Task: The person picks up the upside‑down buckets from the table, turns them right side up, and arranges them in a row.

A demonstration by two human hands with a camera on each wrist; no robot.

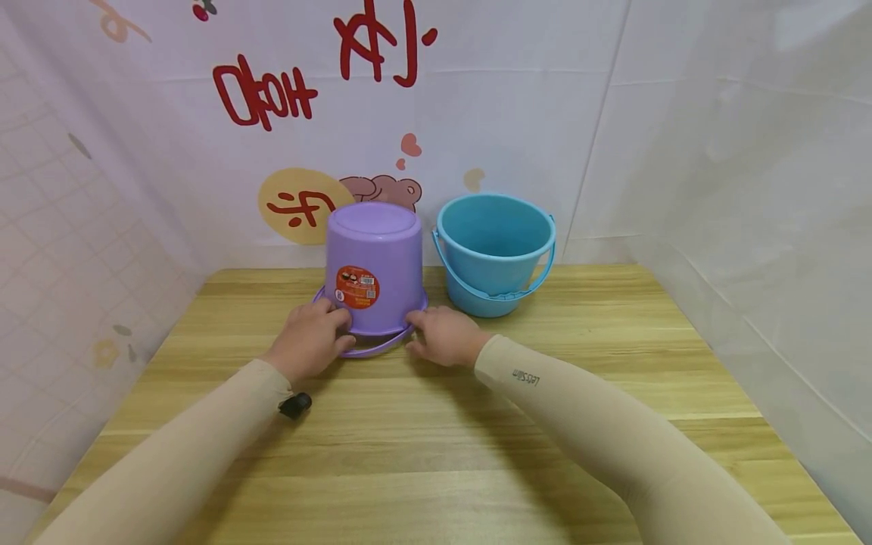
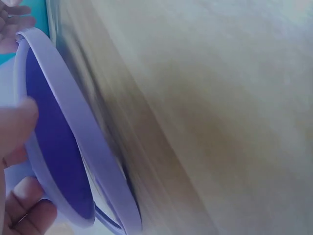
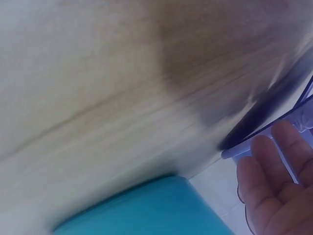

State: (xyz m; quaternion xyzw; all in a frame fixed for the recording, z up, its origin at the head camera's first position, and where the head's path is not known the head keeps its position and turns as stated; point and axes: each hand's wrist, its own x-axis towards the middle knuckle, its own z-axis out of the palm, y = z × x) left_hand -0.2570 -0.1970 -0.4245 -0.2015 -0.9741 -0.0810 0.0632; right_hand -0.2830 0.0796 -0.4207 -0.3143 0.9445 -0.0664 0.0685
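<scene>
A purple bucket [image 1: 391,261] stands upside down, its base up and an orange label facing me. My left hand [image 1: 309,341] grips its rim at the front left; in the left wrist view the thumb [image 2: 22,122] lies over the rim's inner side and the fingers are outside. At the right of the rim, my right hand [image 1: 446,337] holds the bucket between fingers and thumb; its thumb is hidden in the right wrist view. The purple handle [image 1: 378,348] hangs below the front rim. The bucket's dark inside shows in the left wrist view, with the rim tilted off the table.
Upright to the right of the purple bucket is a light blue bucket [image 1: 484,284], its handle lowered at the front. Both are near the back of a wooden table [image 1: 409,454]. A printed white cloth [image 1: 518,113] hangs behind and along the sides.
</scene>
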